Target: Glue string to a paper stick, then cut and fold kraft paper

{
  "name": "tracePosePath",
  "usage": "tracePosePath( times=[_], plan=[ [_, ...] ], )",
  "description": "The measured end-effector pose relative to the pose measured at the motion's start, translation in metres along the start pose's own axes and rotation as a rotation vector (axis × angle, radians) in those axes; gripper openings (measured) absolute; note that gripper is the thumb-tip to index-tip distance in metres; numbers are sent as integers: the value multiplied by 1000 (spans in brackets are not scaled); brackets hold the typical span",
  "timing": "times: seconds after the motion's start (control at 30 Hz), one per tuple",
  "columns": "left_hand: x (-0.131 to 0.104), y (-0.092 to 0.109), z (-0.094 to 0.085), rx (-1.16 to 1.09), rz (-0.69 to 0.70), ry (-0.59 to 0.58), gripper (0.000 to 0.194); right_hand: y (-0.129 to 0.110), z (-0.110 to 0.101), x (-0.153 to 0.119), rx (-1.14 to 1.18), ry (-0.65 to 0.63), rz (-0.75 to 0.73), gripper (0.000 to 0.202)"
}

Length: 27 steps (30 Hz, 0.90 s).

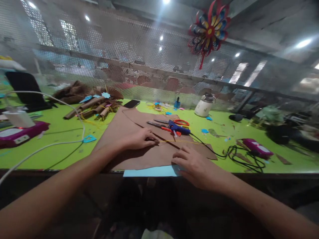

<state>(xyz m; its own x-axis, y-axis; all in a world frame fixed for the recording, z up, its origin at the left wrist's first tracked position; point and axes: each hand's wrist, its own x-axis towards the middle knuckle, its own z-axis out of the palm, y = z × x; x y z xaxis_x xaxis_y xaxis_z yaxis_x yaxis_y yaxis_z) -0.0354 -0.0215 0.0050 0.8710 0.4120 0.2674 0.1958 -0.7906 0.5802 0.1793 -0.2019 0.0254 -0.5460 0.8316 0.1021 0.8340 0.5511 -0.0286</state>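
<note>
"Where's the left hand (142,139)?"
"Mid-frame, fingertips closed on a small brown piece (155,141) above the brown paper (112,139). A yellow string (184,141) runs rightward from it."
"And the right hand (193,164)?"
"Lower, right of centre, by the light-blue sheet (149,171); its fingers are loosely bent, slightly apart."
"What's just above them?"
"Scissors (161,127) and a blue glue gun (178,127), lying on the paper."
</note>
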Motion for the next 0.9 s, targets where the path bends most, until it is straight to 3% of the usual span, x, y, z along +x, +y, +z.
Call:
tracePosePath(
  times=[0.2, 0.37, 0.53, 0.63, 0.7, 0.83, 0.9],
  plan=[
    [-6, 4, 6, 31, -12, 52, 17, 3, 10, 18, -196, -74, -38, 20],
    [-24, 27, 3, 46, -87, 51, 20, 7, 7, 26, -235, -100, 30, 20],
    [-45, 47, -8, -127, -152, -68, 43, 26, -3, 38, -22, -2, 102, 28],
    [-49, 48, -13, -36, -180, -78, 65, 40, -6, 45, 51, 58, 83, 29],
    [-46, 46, -14, 28, -169, -79, 59, 44, -9, 49, 52, 90, 93, 26],
    [-35, 39, -18, 22, -111, -40, 18, 29, -14, 41, 37, 285, 63, 21],
    [-31, 37, -23, 34, -75, -98, 21, 12, -12, 29, 1, 389, -31, 19]
  ],
)
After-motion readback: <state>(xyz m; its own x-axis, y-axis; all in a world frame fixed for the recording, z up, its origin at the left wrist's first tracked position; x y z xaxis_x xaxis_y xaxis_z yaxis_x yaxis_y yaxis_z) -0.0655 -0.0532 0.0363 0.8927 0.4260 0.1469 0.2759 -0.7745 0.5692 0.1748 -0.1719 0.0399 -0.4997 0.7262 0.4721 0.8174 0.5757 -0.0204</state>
